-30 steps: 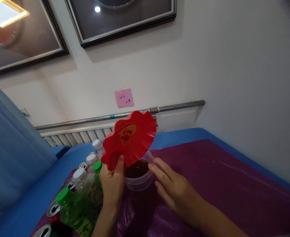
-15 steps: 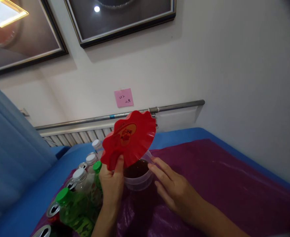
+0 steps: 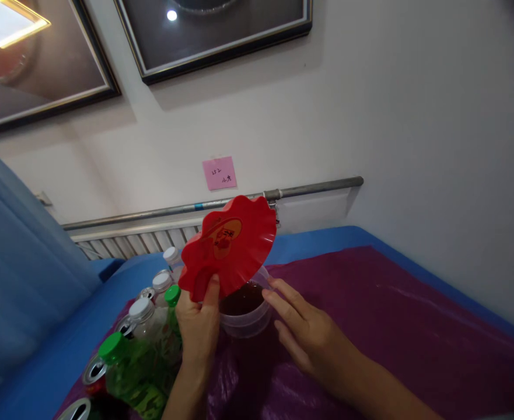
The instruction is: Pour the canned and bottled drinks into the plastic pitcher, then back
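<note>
My left hand [image 3: 199,329] grips a red scalloped plastic plate [image 3: 230,245] by its lower edge, thumb on the face, holding it tilted up over a clear plastic tub [image 3: 245,318]. The tub holds a dark liquid and stands on the purple sheet [image 3: 392,326]. My right hand [image 3: 307,335] rests against the tub's right side with its fingers stretched out, holding nothing.
Several bottles with green and white caps [image 3: 145,335] and opened cans [image 3: 94,368] crowd the table's left part. The blue table cover [image 3: 322,239] runs to a wall with a metal pipe [image 3: 313,188], a radiator and a pink note [image 3: 219,172].
</note>
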`<state>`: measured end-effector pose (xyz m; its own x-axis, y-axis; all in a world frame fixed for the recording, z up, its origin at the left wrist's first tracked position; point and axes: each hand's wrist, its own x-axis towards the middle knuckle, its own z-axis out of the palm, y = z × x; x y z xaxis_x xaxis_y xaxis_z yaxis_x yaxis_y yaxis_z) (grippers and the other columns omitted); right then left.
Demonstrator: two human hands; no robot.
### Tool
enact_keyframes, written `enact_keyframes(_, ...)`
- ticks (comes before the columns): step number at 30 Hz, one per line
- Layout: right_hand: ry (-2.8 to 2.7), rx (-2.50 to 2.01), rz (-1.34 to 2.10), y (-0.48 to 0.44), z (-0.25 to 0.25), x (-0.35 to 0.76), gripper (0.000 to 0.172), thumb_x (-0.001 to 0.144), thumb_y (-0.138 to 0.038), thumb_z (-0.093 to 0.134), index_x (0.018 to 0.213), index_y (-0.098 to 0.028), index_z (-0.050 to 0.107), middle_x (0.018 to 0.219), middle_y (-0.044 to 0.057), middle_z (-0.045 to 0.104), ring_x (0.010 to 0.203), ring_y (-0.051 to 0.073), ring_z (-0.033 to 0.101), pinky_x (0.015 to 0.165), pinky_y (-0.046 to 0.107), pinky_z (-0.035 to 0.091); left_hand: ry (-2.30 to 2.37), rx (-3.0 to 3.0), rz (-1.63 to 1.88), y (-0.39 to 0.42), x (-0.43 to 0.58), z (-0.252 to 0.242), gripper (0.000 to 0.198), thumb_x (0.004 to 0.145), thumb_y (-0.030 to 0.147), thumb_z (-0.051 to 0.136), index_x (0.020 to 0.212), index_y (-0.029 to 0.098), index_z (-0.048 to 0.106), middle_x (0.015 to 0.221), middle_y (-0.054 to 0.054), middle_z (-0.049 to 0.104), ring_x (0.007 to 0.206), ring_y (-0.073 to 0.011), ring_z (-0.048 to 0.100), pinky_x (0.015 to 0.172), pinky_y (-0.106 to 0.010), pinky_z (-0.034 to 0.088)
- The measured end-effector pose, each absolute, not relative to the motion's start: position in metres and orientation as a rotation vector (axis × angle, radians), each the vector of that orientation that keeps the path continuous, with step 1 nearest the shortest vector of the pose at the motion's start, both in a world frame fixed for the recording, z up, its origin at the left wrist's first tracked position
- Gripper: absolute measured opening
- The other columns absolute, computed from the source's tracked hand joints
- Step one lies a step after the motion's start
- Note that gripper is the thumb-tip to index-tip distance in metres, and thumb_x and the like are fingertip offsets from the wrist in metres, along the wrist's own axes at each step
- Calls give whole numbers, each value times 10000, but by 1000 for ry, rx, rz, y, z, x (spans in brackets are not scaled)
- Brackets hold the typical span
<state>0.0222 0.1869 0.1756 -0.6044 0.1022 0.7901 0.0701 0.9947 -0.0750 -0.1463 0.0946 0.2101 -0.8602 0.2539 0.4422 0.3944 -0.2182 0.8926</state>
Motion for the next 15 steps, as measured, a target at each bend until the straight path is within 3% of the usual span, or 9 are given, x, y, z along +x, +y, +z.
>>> enact_keyframes(15, -2220, -126, 41, 187, 175, 21, 486, 865, 6, 414, 1338, -86, 468, 1349, 232, 541, 1255, 255, 563, 933, 365, 581, -1897, -810, -2252, 95, -149, 207, 359, 739, 429, 713, 1007, 191, 702, 992, -68, 729, 910, -229, 664, 868, -379, 508)
